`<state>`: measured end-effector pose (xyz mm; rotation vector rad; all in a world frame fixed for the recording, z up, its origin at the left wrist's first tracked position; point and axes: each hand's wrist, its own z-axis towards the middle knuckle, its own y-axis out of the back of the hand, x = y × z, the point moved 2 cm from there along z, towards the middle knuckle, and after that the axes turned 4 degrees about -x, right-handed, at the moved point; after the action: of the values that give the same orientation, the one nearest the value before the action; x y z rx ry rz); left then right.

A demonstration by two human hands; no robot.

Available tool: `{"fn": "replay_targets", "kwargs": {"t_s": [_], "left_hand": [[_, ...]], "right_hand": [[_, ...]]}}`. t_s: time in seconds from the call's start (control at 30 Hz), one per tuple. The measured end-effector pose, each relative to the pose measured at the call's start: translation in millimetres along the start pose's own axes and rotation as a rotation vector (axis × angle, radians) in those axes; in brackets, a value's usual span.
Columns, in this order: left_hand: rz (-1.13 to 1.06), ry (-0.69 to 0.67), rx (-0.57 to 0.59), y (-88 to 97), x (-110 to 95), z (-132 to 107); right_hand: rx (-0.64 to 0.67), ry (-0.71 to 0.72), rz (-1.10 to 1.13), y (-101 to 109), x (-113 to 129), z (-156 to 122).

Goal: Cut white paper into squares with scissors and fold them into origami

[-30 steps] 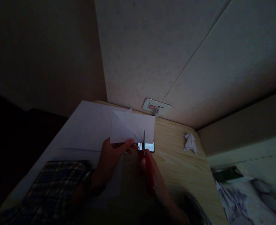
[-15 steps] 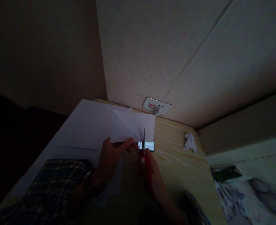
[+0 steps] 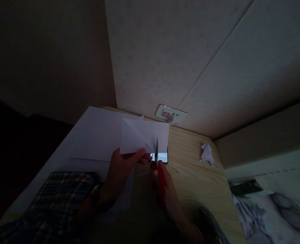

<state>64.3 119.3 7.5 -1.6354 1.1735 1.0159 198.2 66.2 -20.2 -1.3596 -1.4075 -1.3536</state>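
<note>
A creased white sheet of paper (image 3: 137,134) is pinched along its lower edge by my left hand (image 3: 126,164), thumb on top. My right hand (image 3: 166,184) grips red-handled scissors (image 3: 161,184) just right of it. One scissor blade lies over the paper's lower right part, pointing up; the other is below the edge, so the blades are apart around the sheet. Behind the paper and blades, part of a phone (image 3: 162,157) with a lit screen shows on the table; the rest is hidden.
Large white sheets (image 3: 99,132) cover the left of the wooden table (image 3: 188,183). A folded paper figure (image 3: 206,154) lies at the right. On the wall behind is a socket plate (image 3: 170,113) with something plugged in. Printed fabric (image 3: 274,213) shows beyond the right edge.
Almost nothing differs. The view has shifted very slightly; both hands, the paper and the scissors keep nearly the same places.
</note>
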Motion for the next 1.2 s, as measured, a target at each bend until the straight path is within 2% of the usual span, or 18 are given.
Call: {"fn": "replay_targets", "kwargs": {"t_s": [0.4,0.57,0.87,1.2], "left_hand": [[0.044,0.033,-0.001,0.3,-2.4,-1.7],[-0.007,0.036,0.014,-0.2,0.2,-0.4],[-0.012,0.015,0.024,-2.3,-1.5,-2.8],[0.026,0.04,0.022,-2.3,-0.7,-5.1]], "right_hand": [[0.005,-0.014,0.02,0.9,-2.3,0.8],[0.006,0.0,0.024,1.2,-0.9,0.2],[0.019,0.027,-0.016,1.1,-0.4,-2.6],[-0.015,0.041,-0.068,5.3,6.4,6.0]]}}
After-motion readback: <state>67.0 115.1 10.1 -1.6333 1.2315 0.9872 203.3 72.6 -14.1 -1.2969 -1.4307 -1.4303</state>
